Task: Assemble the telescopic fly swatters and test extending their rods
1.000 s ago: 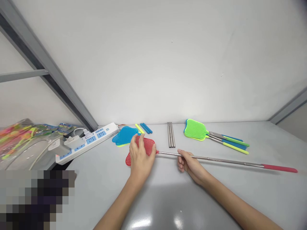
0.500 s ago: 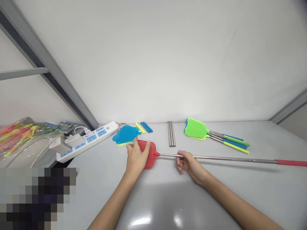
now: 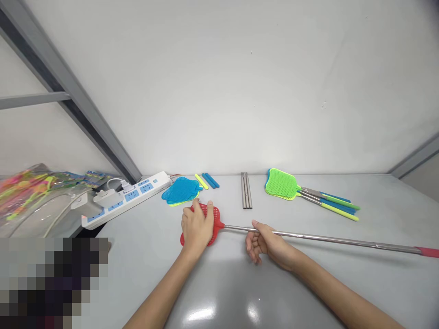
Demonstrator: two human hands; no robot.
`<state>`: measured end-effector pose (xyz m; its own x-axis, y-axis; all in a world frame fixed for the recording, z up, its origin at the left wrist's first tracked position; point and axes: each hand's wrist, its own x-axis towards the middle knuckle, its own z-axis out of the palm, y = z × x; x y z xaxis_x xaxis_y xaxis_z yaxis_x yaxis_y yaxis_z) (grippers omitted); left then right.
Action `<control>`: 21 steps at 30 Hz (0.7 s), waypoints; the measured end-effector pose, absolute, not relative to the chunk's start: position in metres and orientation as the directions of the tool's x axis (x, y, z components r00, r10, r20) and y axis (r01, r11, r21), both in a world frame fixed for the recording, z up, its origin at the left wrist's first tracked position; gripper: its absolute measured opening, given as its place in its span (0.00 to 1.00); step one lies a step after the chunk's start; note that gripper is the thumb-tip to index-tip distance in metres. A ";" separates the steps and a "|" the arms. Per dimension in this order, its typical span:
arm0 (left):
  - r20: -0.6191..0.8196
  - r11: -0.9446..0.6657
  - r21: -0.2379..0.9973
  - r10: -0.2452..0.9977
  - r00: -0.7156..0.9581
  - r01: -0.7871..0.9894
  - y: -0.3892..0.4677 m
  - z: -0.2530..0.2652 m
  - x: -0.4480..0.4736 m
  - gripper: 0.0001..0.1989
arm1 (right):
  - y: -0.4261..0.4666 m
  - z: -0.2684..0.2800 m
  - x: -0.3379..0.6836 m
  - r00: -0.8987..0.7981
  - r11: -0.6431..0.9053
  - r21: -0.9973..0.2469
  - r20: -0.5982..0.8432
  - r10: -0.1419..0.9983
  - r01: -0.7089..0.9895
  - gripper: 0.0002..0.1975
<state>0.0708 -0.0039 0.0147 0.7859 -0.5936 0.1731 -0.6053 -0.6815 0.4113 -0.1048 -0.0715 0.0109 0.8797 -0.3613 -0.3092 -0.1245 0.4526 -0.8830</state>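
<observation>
A red fly swatter (image 3: 217, 221) with a long metal telescopic rod lies across the front, its red grip running off the right edge. My left hand (image 3: 198, 225) is closed over the swatter's perforated head, thumb on top, covering much of it. Around the thin part of the rod, my right hand (image 3: 262, 242) has its thumb above and its curled fingers below. Behind my left hand is a pile of blue swatter heads (image 3: 181, 190) with a yellow one under them. Beyond the rod lie several metal tubes (image 3: 246, 191) side by side.
Assembled fly swatters (image 3: 281, 183) in green, yellow and blue lie at the back right. Yellow and blue grips (image 3: 210, 180) rest near the wall (image 3: 254, 100). A power strip (image 3: 137, 197) with plugs and cables stands left, beside plastic-wrapped goods (image 3: 30, 187).
The swatter's rod tilts more, its right end lower. The red grip has shifted right, so more metal rod shows. Both hands and the red head have moved slightly lower in view.
</observation>
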 end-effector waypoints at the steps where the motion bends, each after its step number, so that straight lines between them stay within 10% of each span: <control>1: 0.180 -0.685 0.400 -0.593 0.785 -0.609 -0.004 0.013 0.070 0.29 | -0.072 0.010 -0.105 0.880 0.454 -0.882 -0.311 -0.360 -0.126 0.29; 21: 0.146 -0.726 0.371 -0.570 0.809 -0.579 -0.002 0.015 0.057 0.31 | -0.069 0.009 -0.101 0.853 0.415 -0.897 -0.333 -0.402 -0.155 0.29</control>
<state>0.0573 -0.0024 0.0153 0.8086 -0.5700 0.1459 -0.5788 -0.7263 0.3708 -0.1011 -0.0692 0.0094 0.8530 -0.4019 -0.3329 -0.1546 0.4147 -0.8967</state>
